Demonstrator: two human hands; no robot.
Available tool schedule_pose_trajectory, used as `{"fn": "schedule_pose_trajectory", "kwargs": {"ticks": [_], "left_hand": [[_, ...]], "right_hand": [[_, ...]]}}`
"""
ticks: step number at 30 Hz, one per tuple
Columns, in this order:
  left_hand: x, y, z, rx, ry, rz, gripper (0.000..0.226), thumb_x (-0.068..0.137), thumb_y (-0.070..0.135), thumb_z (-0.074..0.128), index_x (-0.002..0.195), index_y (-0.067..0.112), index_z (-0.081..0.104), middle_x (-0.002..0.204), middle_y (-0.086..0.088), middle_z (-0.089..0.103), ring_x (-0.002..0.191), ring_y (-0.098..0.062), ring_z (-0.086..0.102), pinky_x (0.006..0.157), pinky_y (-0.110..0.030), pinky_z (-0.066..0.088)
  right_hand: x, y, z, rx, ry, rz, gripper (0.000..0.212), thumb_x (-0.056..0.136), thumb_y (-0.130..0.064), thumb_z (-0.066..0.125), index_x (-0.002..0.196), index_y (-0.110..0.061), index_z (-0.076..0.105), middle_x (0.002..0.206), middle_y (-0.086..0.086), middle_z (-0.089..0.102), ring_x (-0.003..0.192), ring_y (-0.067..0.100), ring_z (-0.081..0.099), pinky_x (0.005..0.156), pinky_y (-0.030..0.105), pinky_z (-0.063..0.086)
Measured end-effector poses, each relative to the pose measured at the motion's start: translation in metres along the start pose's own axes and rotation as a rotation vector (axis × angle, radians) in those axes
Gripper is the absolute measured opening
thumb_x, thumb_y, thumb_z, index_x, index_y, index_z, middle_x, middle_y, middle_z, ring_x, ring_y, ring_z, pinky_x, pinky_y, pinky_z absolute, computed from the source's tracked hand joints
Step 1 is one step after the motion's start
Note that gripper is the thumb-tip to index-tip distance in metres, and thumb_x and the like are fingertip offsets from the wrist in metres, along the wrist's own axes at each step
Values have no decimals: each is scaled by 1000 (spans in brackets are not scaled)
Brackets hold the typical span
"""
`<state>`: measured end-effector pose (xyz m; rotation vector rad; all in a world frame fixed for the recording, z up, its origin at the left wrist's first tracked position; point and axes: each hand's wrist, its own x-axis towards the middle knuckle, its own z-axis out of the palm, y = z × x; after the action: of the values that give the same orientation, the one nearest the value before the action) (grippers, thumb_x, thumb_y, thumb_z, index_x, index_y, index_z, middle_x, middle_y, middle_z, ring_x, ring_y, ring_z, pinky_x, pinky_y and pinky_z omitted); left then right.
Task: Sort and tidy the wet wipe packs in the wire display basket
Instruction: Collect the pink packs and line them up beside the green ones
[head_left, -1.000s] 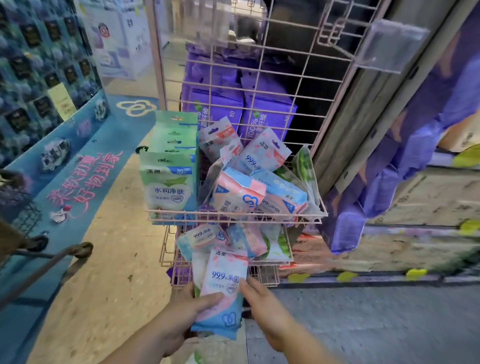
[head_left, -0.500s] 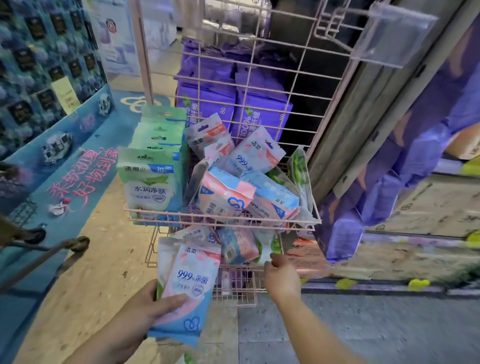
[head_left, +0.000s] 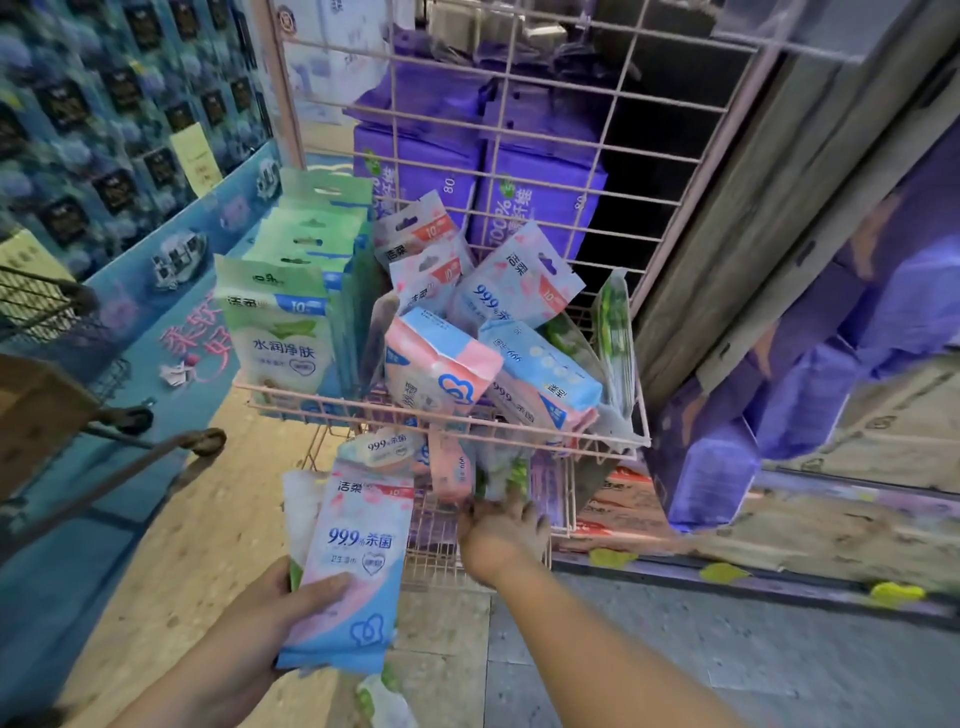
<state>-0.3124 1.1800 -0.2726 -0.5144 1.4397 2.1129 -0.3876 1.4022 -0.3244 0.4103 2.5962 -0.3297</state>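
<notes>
Soft plastic film is wrapping every pack here, so each is likely handling as light, floppy and a little slick, easiest to take across its flat faces or by the stiffer punched header at the top.

At the left edge of the upper basket (head_left: 363, 410), a row of green packs (head_left: 280, 332) is standing upright and in order. Below and in front of that corner, the left hand (head_left: 260, 639) is gripping a small stack, the thumb lying across the face of the pink and blue pack (head_left: 353, 561) and the fingers curled behind; how many packs are sitting behind the front 1 is unclear, though a paler edge is showing at its left.

Toward the middle and right of the upper basket, the pink and blue loose packs (head_left: 447, 364) are leaning and overlapping at all angles, with a green-printed pack (head_left: 615, 332) standing on edge against the right side.

In the lower basket (head_left: 561, 499), the right hand (head_left: 506, 530) is reaching among more packs; it is blurred, and I cannot tell whether its fingers are pinching anything. The upper basket's front rim is hiding most of what is lying there.
</notes>
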Motion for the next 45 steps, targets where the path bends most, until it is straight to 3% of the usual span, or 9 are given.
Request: {"fn": "schedule_pose_trajectory", "kwargs": {"ticks": [3,7,10,18,24,31,38,42,45], "left_hand": [[6,4,8,33,-2,13,70,57,20,87,119,6,57,112,-20,70,101,-46,66,93,-66,44],[15,9,12,58,10,10,46,74,15,75,117,8,58,105,-17,73,81,-35,71,46,-30,52],[19,8,11,81,14,-22,76,52,29,87,119,11,56,109,-15,72,96,-42,69,76,-52,54],[15,11,-2,71,-13,-52,86,42,28,92,119,10,58,113,-17,71,103,-42,66,100,-65,40],[17,11,-7,47,3,-87,87,46,16,88,125,2,53,115,-23,68,103,-45,65,98,-63,43],[19,10,-13,72,9,-96,88,45,20,89,124,5,54,114,-21,69,101,-44,66,96,-62,45],[24,9,-8,94,-4,-103,94,37,26,94,121,9,55,112,-18,71,101,-42,67,98,-64,42],[27,5,-3,117,-28,-90,85,45,27,89,122,11,55,113,-16,71,102,-42,67,97,-61,44],[25,5,5,133,-30,-93,95,35,35,93,120,15,56,111,-13,72,99,-39,69,76,-45,55]], "right_hand": [[2,12,0,126,152,12,45,94,-43,39,137,-26,42,150,12,30,135,32,34,113,43,21],[10,29,-14,226,246,180,53,89,-47,47,131,-15,39,130,10,52,121,27,51,98,37,33],[18,21,-21,231,174,281,50,84,-54,48,119,-19,50,119,4,63,112,21,58,89,36,30],[31,16,-28,195,95,320,59,82,-47,59,131,-18,42,137,10,45,125,28,45,102,37,32],[41,0,-24,378,90,409,69,83,-43,61,138,-14,30,142,13,39,128,32,44,103,43,37],[46,14,-20,441,149,464,75,71,-53,70,128,-11,46,132,12,52,124,29,47,103,39,40],[43,16,-17,482,126,322,74,75,-50,70,132,-25,31,129,8,51,114,27,56,104,43,34],[37,21,-16,932,309,202,60,73,-24,78,122,-18,43,111,-3,65,102,20,63,95,32,43],[25,31,-27,1257,364,91,60,65,-9,83,112,-20,47,102,-6,66,99,19,65,85,29,48]]}}
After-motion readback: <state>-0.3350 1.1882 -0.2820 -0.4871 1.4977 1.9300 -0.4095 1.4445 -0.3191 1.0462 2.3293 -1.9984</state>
